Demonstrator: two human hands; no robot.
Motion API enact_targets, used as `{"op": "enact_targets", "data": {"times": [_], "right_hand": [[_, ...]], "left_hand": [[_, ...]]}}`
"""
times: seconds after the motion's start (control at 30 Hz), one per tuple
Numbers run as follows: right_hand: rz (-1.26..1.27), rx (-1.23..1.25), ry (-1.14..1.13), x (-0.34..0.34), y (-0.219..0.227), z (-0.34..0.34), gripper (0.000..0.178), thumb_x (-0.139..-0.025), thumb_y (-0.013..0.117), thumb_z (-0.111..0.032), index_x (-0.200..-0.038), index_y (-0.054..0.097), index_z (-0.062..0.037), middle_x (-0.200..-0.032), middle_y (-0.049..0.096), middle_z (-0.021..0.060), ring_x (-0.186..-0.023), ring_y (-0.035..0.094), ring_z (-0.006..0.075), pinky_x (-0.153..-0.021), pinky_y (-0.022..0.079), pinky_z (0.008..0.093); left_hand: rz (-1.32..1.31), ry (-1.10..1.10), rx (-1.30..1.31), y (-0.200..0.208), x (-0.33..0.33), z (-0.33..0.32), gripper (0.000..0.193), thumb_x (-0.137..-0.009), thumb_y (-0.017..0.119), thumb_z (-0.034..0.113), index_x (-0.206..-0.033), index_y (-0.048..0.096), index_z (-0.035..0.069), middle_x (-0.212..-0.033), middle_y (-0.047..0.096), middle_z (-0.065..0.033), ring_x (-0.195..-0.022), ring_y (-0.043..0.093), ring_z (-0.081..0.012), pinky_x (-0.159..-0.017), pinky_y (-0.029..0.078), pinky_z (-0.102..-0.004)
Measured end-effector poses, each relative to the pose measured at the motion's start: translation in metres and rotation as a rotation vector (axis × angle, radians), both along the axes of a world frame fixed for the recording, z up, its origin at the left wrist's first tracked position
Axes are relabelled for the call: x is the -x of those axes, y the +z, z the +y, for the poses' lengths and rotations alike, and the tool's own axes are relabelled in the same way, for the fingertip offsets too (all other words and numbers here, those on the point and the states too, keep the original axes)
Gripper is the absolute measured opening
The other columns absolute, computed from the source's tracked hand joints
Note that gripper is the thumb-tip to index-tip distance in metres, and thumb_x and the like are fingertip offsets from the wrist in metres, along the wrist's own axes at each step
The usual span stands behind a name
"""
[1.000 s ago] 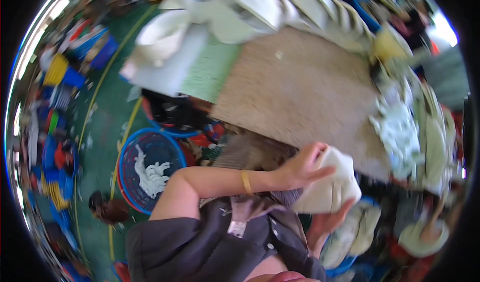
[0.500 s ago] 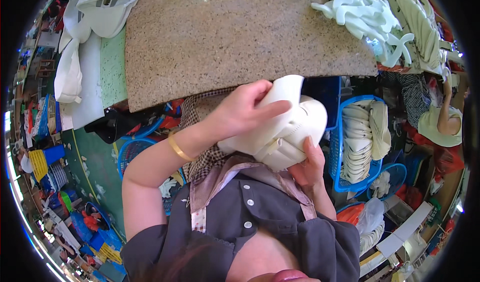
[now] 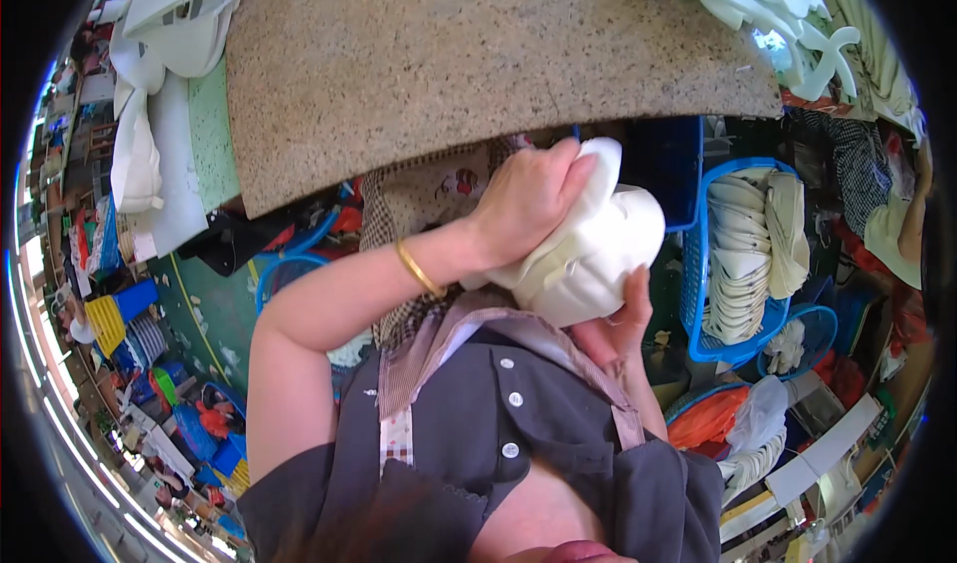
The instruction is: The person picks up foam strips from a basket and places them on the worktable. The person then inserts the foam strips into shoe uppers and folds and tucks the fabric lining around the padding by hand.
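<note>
Over my lap, just below the table edge, I hold a white shoe upper. My left hand is closed around its raised end, with the knuckles up and the thumb along the edge. Under its right side, my right hand grips the lower edge, its thumb up against the side and its other fingers partly hidden beneath. The upper is tilted, and its stitched seam is now mostly turned out of sight. A gold bracelet circles my left wrist.
The speckled brown tabletop lies ahead. A blue basket of stacked cream pieces stands at my right. Pale cut pieces lie at the far right, and white uppers at the far left. A co-worker's arm shows at the right rim.
My left hand has gone from a loose hold with spread fingers to a closed grip on the upper's raised end. The upper has turned, hiding its seam. The whole view has shifted slightly.
</note>
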State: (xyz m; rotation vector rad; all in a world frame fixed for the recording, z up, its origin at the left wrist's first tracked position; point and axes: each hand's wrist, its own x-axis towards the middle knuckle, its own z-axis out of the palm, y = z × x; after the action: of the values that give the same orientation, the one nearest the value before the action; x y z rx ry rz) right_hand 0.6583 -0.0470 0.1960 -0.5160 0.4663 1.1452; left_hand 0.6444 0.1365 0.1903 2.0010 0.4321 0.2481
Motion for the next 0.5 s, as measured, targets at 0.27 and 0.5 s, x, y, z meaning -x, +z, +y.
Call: {"op": "enact_targets", "data": {"times": [0.27,0.5], "right_hand": [[-0.165,0.102,0.203,0.0,-0.003,-0.006,0.08,-0.075,0.067,-0.031,-0.139,0.025,-0.0048,-0.135,0.04,0.0137,-0.124,0.041,0.0314,-0.105,0.03,0.0487],[-0.01,-0.007,0.048,0.012,-0.035,-0.014,0.078,-0.072,0.069,-0.029,-0.136,0.032,-0.0076,-0.132,0.045,0.0116,-0.121,0.045,0.0296,-0.104,0.033,0.048]], "left_hand": [[0.007,0.022,-0.064,-0.001,-0.006,-0.01,0.028,-0.093,0.048,0.023,-0.077,0.044,0.0,-0.06,0.05,-0.0249,-0.06,0.054,-0.0428,-0.048,0.038,-0.0451],[-0.047,-0.029,0.038,-0.016,-0.009,-0.018,0.026,-0.089,0.057,0.026,-0.084,0.048,0.002,-0.062,0.056,-0.0219,-0.059,0.059,-0.0384,-0.047,0.043,-0.0412]]}}
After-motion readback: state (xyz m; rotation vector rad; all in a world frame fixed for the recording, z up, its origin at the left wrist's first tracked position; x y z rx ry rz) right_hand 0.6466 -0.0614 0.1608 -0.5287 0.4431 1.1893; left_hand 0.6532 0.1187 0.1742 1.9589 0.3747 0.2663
